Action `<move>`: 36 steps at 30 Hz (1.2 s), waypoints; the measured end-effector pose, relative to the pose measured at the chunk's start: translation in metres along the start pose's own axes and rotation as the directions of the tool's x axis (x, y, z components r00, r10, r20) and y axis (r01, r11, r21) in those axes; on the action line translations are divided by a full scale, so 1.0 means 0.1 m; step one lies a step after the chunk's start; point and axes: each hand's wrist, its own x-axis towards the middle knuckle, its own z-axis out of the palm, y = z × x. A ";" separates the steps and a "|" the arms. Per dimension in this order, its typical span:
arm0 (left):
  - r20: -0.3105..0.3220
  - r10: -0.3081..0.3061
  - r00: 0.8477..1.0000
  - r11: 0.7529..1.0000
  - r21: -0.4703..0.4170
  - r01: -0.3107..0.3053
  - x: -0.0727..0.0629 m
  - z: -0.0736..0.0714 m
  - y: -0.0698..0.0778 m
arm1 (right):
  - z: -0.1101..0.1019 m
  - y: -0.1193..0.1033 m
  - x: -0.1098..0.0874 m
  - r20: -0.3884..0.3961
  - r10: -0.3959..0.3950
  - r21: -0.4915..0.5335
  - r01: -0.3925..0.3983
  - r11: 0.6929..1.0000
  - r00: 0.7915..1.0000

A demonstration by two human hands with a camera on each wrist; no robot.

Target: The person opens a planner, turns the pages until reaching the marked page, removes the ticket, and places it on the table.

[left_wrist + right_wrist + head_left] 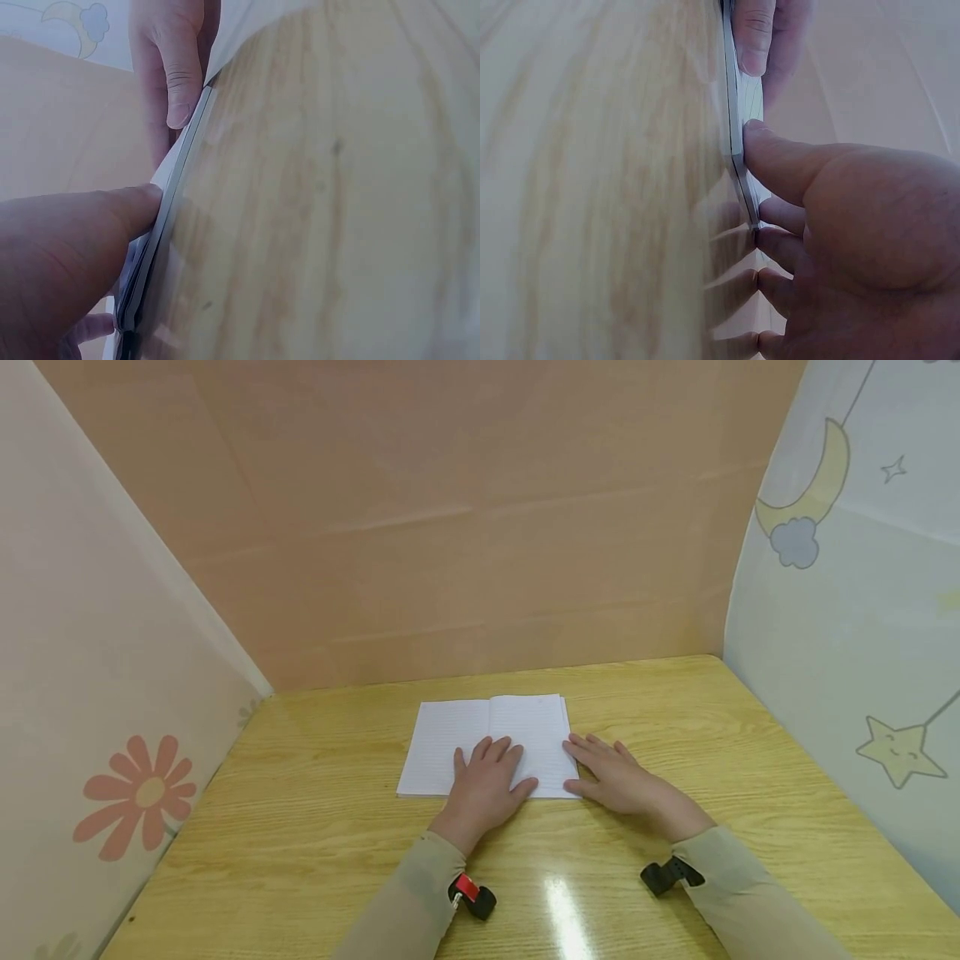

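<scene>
An open notebook (450, 735) with ruled white pages lies flat on the wooden table. My left hand (486, 785) rests with spread, straight fingers across its lower middle, near the fold. At the notebook's right edge, my right hand (618, 777) touches the page border with thumb and fingertips, the fingers fairly straight. In the left wrist view the thumb (139, 206) lies on the page by the near edge. The right wrist view shows the right thumb (769, 150) on the notebook's edge, with several other fingertips touching the tabletop beyond its corner.
The wooden table (300, 843) has a tan sheet (480, 527) hanging behind it. A flower-printed cloth (90, 610) stands at the left, and a cloth with moon and stars (840, 635) at the right. Black wrist straps (480, 903) sit on both sleeves.
</scene>
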 end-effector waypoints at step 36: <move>-0.300 -0.019 0.954 0.991 -0.129 -0.021 0.01 -0.05 -0.17 | -0.05 -0.06 -0.04 0.015 0.008 0.016 -0.009 1.000 1.000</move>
